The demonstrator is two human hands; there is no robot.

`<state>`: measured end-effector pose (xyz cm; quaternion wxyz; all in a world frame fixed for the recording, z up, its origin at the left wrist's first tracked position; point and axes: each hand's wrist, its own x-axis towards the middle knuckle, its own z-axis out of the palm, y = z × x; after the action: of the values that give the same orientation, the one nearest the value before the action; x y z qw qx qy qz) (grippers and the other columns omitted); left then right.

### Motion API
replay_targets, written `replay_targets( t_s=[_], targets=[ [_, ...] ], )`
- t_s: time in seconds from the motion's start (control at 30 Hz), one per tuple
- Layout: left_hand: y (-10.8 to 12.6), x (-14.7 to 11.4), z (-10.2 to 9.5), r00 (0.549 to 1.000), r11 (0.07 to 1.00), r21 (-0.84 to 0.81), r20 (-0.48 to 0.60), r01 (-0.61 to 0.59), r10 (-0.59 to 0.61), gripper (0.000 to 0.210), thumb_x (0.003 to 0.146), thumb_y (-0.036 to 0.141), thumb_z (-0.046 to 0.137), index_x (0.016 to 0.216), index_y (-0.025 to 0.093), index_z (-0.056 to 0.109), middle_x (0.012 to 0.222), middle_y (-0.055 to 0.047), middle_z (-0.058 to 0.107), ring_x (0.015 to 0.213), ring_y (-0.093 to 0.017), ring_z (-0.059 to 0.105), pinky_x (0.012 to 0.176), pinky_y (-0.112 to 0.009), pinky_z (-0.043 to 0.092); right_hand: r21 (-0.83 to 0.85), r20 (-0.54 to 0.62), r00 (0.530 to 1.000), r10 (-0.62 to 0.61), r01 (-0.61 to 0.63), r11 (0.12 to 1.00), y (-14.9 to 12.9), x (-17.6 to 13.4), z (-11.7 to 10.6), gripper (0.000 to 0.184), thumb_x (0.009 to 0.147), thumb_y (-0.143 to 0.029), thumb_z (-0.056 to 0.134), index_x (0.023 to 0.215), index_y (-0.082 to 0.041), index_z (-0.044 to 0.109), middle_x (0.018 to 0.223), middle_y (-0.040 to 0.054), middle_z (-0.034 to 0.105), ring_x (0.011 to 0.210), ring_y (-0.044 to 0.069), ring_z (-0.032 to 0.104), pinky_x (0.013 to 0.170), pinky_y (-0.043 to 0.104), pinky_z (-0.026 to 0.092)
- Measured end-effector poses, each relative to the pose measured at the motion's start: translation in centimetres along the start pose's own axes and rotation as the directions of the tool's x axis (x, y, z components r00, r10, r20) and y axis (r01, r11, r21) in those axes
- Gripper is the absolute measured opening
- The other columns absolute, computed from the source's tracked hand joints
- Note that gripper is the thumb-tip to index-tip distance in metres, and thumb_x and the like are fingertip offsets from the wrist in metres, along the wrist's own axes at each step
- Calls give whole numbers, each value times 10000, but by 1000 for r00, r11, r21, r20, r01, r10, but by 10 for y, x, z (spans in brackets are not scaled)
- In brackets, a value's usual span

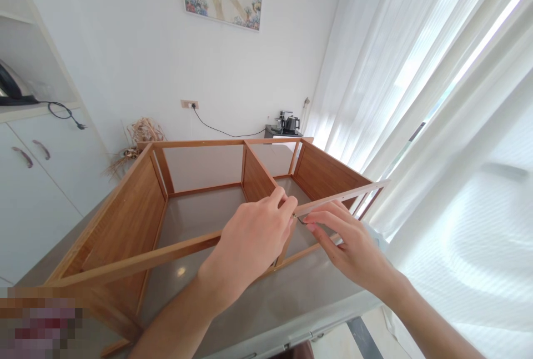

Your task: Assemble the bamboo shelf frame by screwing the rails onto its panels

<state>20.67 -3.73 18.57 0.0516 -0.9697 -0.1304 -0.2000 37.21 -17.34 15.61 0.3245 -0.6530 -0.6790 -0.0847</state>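
Note:
A brown wooden cabinet frame [137,264] with a middle divider panel [257,173] lies across the grey tabletop. My left hand [254,237] is closed over the near rail where it meets the divider, and its fingers hide most of that joint. Just past those fingertips shows a small brass-coloured screw end [295,215]. My right hand [350,242] pinches a thin, dark bent hex key [301,221] between thumb and fingers, its tip at the brass piece. Above the right fingers runs a pale rail [343,195], slanting toward the right.
White curtains [366,70] hang close on the right. Behind the frame, a kettle [292,123] stands on a dark stand, and dried plants [144,131] are at the back left. White cupboards [37,181] line the left. A pixelated patch covers the lower left corner.

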Motion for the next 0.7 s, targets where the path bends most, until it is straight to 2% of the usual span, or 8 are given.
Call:
replay_targets(
  t_s=[0.3,0.53,0.7],
  targets=[
    [2,1,1,1000,1000,-5,11,18,-18,129,1003,238,380,986,208,505,974,-26,555,676,-128,628,492,-249,395,10,29,999,-21,21,1000,-4,3,1,175,976,-175,469,1031,-247,619,993,69,651,955,218,569,807,398,538],
    [1,0,-3,1000,1000,-25,16,12,-11,162,1009,245,363,976,208,516,956,-21,566,700,-142,636,518,-250,422,24,10,1000,8,-8,1000,-2,0,3,181,977,-185,474,1063,-252,618,1065,81,634,1009,228,560,826,411,546],
    [1,0,-2,1000,1000,-23,3,2,-2,148,998,224,371,975,205,516,949,-21,565,701,-143,635,518,-253,421,36,-18,999,-30,31,999,-2,1,3,178,969,-185,485,1052,-245,631,993,77,648,939,215,592,787,387,554]
  ],
)
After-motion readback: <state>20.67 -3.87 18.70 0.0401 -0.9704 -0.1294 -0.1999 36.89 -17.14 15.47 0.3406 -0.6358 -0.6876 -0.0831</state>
